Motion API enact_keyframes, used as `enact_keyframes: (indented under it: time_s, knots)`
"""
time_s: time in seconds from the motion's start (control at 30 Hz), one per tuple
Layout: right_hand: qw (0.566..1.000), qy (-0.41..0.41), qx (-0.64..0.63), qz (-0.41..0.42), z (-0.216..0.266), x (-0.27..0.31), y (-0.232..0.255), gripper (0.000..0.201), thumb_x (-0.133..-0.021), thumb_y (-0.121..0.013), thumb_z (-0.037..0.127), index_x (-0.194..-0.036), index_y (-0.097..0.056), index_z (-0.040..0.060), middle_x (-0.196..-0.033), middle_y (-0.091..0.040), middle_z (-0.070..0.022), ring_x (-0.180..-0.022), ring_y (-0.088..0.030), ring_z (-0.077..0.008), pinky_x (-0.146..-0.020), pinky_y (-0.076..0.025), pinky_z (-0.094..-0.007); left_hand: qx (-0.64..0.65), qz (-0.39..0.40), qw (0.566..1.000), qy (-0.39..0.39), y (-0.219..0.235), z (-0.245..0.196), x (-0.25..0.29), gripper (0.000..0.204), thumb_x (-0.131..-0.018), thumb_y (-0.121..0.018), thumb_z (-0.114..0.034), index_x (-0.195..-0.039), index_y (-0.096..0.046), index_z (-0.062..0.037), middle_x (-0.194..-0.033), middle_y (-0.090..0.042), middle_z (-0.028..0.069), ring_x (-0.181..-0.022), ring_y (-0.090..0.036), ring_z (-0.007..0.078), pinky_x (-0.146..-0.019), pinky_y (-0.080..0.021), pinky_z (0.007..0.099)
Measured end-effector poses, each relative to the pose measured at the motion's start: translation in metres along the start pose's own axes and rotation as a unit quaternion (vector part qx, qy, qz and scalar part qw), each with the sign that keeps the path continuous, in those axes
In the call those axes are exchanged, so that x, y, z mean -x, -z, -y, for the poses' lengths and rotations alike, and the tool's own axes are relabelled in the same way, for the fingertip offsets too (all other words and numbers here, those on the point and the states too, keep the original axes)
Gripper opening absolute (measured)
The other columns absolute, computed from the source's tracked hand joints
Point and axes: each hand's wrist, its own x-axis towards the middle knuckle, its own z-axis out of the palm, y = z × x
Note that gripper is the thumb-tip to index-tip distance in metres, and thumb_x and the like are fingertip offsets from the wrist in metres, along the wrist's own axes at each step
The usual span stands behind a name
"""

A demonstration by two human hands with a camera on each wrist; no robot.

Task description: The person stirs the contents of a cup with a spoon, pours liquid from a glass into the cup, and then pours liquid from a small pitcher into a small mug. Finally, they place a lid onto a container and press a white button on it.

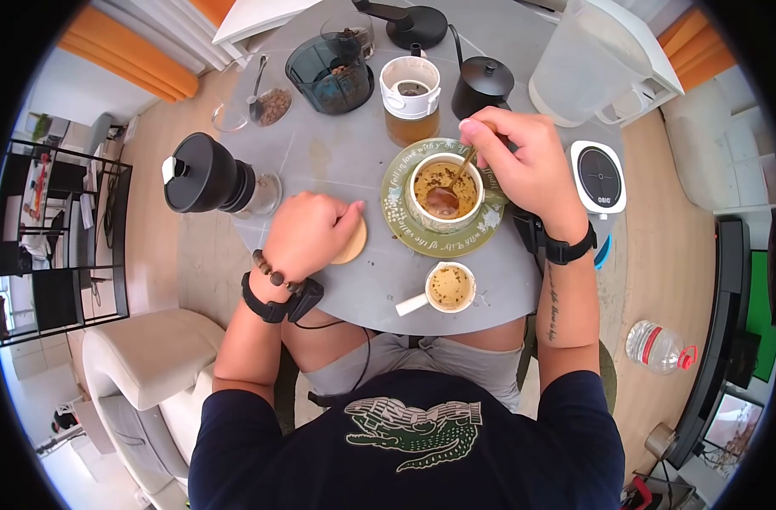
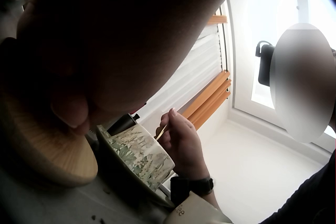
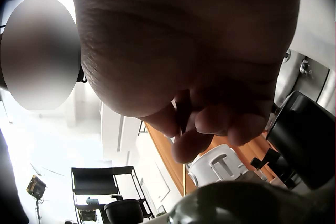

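Note:
My right hand pinches the thin handle of a gold spoon. The spoon's bowl sits in brownish liquid with dark flecks, inside a patterned cup. Under the cup is a green saucer with white lettering. My left hand rests at a round wooden disc left of the saucer, its fingers loosely bent. In the left wrist view, fingertips lie on the face of the wooden disc. A small white cup with a side handle, flecked inside, stands at the table's near edge.
Behind the saucer are a white-topped glass vessel of amber liquid and a black canister. A black grinder stands left, with a dark clear container further back. At right are a digital scale and a large pitcher.

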Motion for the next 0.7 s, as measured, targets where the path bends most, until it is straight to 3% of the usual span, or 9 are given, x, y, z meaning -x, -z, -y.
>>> enact_keyframes:
  time_s: [0.17, 0.23, 0.57, 0.63, 0.7]
  knots:
    - [0.999, -0.028, -0.026, 0.038, 0.002, -0.001, 0.001, 0.028, -0.111, -0.074, 0.024, -0.101, -0.08, -0.0014, -0.078, -0.077, -0.0077, -0.065, -0.072, -0.0132, -0.061, -0.053, -0.0294, 0.001, 0.005, 1.0, 0.008, -0.001, 0.001, 0.0, 0.051, -0.108, -0.069, -0.033, -0.069, -0.073, -0.0021, -0.066, -0.063, 0.0256, -0.065, -0.065, 0.0494, -0.062, -0.053, 0.0561]
    - [0.997, -0.046, -0.041, 0.055, 0.003, -0.001, 0.002, 0.03, -0.112, -0.072, 0.024, -0.101, -0.08, -0.0024, -0.081, -0.079, -0.0068, -0.068, -0.075, -0.0127, -0.062, -0.055, -0.0294, 0.017, -0.019, 1.0, -0.012, -0.004, 0.004, 0.001, 0.05, -0.109, -0.072, -0.033, -0.072, -0.072, 0.0006, -0.063, -0.058, 0.025, -0.058, -0.057, 0.0479, -0.057, -0.046, 0.0501]
    - [0.993, -0.068, -0.096, 0.014, -0.004, 0.0, 0.001, 0.031, -0.113, -0.071, 0.026, -0.097, -0.079, 0.0009, -0.073, -0.071, -0.0011, -0.065, -0.067, -0.0074, -0.06, -0.049, -0.0273, 0.011, -0.012, 1.0, -0.004, -0.004, 0.004, 0.001, 0.049, -0.108, -0.073, -0.033, -0.071, -0.073, 0.0006, -0.063, -0.059, 0.0244, -0.057, -0.059, 0.0466, -0.056, -0.047, 0.0499]
    - [0.991, -0.1, -0.083, 0.024, -0.005, 0.0, 0.004, 0.027, -0.116, -0.068, 0.021, -0.104, -0.08, -0.0011, -0.09, -0.075, 0.0007, -0.071, -0.064, -0.0068, -0.065, -0.049, -0.0246, 0.012, -0.017, 1.0, -0.013, -0.004, 0.005, 0.001, 0.05, -0.108, -0.073, -0.033, -0.071, -0.073, 0.0006, -0.062, -0.06, 0.024, -0.057, -0.059, 0.0466, -0.057, -0.047, 0.0497]
    - [0.992, -0.095, -0.087, 0.015, -0.008, 0.0, 0.005, 0.027, -0.116, -0.068, 0.021, -0.105, -0.08, -0.0007, -0.09, -0.075, 0.0008, -0.071, -0.064, -0.0064, -0.064, -0.049, -0.0245, 0.012, -0.017, 1.0, -0.013, -0.004, 0.004, 0.0, 0.05, -0.108, -0.073, -0.033, -0.071, -0.073, 0.0006, -0.062, -0.06, 0.024, -0.057, -0.06, 0.0465, -0.057, -0.047, 0.0496]
